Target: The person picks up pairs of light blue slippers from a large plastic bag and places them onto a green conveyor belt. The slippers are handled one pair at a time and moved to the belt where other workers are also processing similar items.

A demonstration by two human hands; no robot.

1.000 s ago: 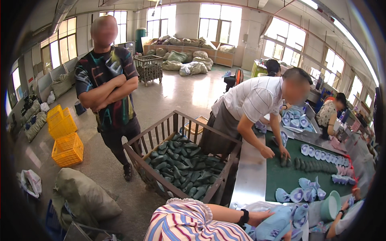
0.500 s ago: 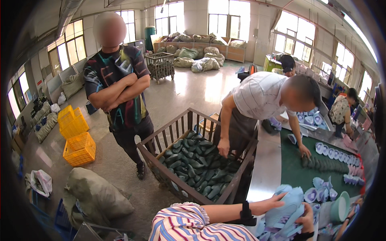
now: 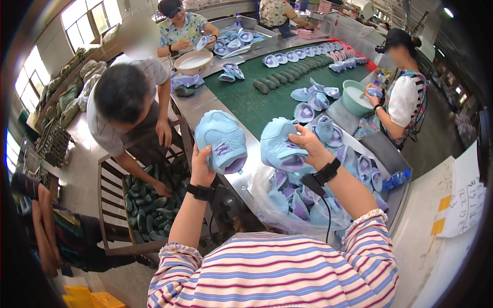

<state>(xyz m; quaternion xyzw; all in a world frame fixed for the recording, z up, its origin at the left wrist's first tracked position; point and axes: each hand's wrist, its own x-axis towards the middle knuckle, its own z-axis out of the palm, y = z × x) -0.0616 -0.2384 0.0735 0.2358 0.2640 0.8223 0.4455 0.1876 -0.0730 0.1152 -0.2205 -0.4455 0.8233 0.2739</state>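
In my left hand is a light blue shoe upper with purple laces, its opening turned down toward me. My right hand grips a second light blue shoe upper, purple inside, at the same height. The two uppers hang side by side in the air, a small gap between them, above the metal table edge. Below my right forearm, a clear plastic bag holds several more blue and purple uppers.
A green belt carries rows of dark shoe lasts and uppers. At left, a co-worker bends over a barred crate of lasts. Another co-worker at right works by a green basin. A water bottle lies near the bag.
My view has swung right toward the belt. My hands, earlier together on a bunch of uppers, are now apart, each with one upper. The bending co-worker's hand has left the lasts on the belt.
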